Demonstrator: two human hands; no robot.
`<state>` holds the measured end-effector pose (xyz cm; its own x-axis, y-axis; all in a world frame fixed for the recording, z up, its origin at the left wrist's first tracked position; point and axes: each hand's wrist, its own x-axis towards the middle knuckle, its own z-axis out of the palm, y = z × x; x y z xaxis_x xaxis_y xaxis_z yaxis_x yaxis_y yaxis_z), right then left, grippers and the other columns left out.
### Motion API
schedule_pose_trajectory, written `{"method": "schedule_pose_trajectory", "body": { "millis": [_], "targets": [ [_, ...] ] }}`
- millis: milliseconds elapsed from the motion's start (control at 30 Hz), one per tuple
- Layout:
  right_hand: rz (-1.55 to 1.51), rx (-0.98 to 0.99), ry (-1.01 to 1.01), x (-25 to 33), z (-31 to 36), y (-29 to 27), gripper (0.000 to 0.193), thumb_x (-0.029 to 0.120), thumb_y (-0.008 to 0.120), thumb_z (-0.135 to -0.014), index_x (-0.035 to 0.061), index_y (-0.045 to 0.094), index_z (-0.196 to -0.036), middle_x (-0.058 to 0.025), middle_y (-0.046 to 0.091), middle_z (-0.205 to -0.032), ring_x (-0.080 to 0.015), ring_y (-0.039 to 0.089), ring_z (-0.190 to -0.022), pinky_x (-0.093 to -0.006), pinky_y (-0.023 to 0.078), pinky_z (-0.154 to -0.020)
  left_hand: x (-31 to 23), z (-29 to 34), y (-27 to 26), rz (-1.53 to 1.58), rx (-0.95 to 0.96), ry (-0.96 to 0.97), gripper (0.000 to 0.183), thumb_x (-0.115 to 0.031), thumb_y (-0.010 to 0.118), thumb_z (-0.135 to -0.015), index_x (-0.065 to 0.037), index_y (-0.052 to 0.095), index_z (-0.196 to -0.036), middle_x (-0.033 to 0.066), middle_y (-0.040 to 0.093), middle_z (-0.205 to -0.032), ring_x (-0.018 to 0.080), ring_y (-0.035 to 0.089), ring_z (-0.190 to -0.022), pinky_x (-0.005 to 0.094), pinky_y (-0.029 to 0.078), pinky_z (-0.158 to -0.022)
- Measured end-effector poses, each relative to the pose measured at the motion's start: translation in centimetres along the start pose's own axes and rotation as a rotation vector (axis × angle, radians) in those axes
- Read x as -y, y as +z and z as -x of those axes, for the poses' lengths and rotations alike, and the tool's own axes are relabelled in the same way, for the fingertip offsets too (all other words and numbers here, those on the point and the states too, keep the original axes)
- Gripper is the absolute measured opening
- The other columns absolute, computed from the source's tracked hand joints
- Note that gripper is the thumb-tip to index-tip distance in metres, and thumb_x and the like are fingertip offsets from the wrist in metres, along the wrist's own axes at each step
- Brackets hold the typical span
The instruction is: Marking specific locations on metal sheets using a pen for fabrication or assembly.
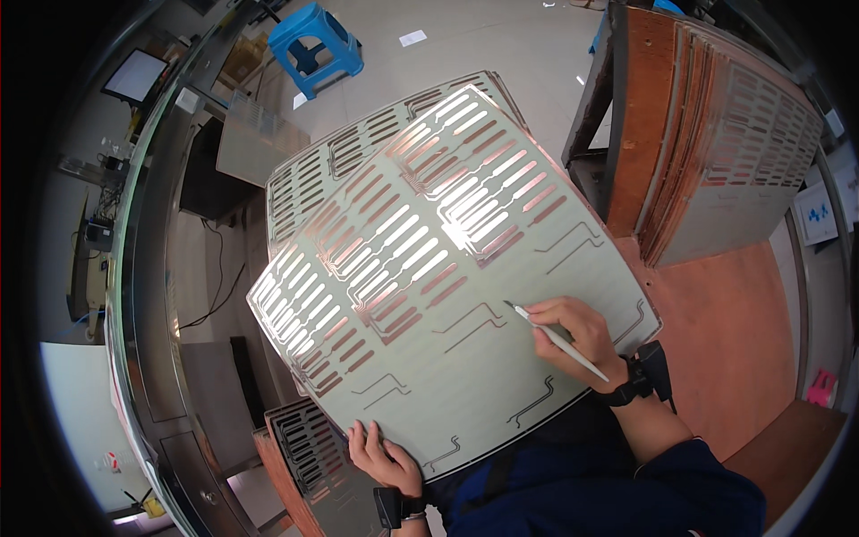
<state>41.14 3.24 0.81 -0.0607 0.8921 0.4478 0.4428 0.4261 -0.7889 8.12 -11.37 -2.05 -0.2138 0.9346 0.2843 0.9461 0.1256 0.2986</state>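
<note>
A large pale green circuit board panel (483, 358) with shiny copper traces lies tilted in front of me, its lower edge near my lap. My right hand (577, 336) is closed in a pen grip around a slim craft knife (573, 351) with a light handle. The knife's dark tip points up and left, just over the panel near a thin copper trace; whether it touches cannot be told. My left hand (386, 461) holds the panel's lower left edge, fingers on its top face. A similar panel (300, 192) shows underneath, beyond the far left edge.
A stack of upright panels (689, 134) leans at the right above a reddish-brown board (725, 313). More panels (313, 447) stand at lower left. A blue plastic stool (318, 45) stands on the floor ahead. A metal-edged bench (148, 286) runs along the left, with a monitor (136, 75) beyond.
</note>
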Motion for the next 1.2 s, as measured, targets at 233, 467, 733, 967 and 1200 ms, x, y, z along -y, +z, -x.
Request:
{"method": "schedule_pose_trajectory", "body": {
  "millis": [233,467,733,967,1200],
  "targets": [
    [0.050,0.004,-0.027,0.2,-0.3,-0.1,0.021,-0.007,0.071,-0.077,0.0024,0.065,-0.095,-0.0125,0.073,-0.100,-0.0284,0.071,-0.088,-0.0341,0.057,-0.080,-0.1,-0.1,0.1,0.012,-0.015,0.000,0.045,0.002,0.048,-0.089,0.002,0.057,-0.133,0.0248,0.048,-0.145,0.0452,0.039,-0.139,0.0537,0.028,-0.114],
    [-0.011,-0.175,0.062,-1.2,-0.6,-0.9,0.020,-0.006,0.070,-0.080,0.0012,0.066,-0.098,-0.0137,0.072,-0.100,-0.0280,0.071,-0.089,-0.0336,0.057,-0.079,0.2,0.2,0.6,0.036,-0.038,-0.008,0.046,0.003,0.047,-0.088,0.001,0.058,-0.133,0.0246,0.046,-0.147,0.0449,0.038,-0.140,0.0532,0.029,-0.114],
    [0.048,-0.244,0.140,-2.3,-2.0,-1.9,0.018,-0.005,0.069,-0.082,-0.0020,0.066,-0.100,-0.0140,0.072,-0.102,-0.0242,0.071,-0.092,-0.0305,0.056,-0.078,-0.1,0.1,0.4,0.042,-0.032,-0.012,0.047,0.003,0.047,-0.089,0.002,0.057,-0.135,0.0239,0.045,-0.147,0.0447,0.036,-0.141,0.0531,0.028,-0.115],
    [0.056,-0.250,0.175,-2.2,-2.1,-1.6,0.018,-0.005,0.069,-0.081,-0.0019,0.066,-0.098,-0.0132,0.073,-0.101,-0.0221,0.071,-0.089,-0.0293,0.056,-0.074,0.1,0.2,0.3,0.039,-0.025,-0.016,0.048,0.003,0.047,-0.089,0.002,0.056,-0.135,0.0241,0.045,-0.148,0.0447,0.035,-0.141,0.0532,0.028,-0.115],
    [0.100,-0.288,0.123,-2.5,-2.1,-1.2,0.018,-0.008,0.070,-0.080,-0.0016,0.066,-0.096,-0.0135,0.073,-0.099,-0.0223,0.072,-0.086,-0.0292,0.057,-0.072,0.2,0.2,0.2,0.035,-0.014,-0.011,0.048,0.004,0.047,-0.088,0.001,0.056,-0.136,0.0242,0.044,-0.148,0.0446,0.036,-0.141,0.0531,0.028,-0.115]
  ]
}}
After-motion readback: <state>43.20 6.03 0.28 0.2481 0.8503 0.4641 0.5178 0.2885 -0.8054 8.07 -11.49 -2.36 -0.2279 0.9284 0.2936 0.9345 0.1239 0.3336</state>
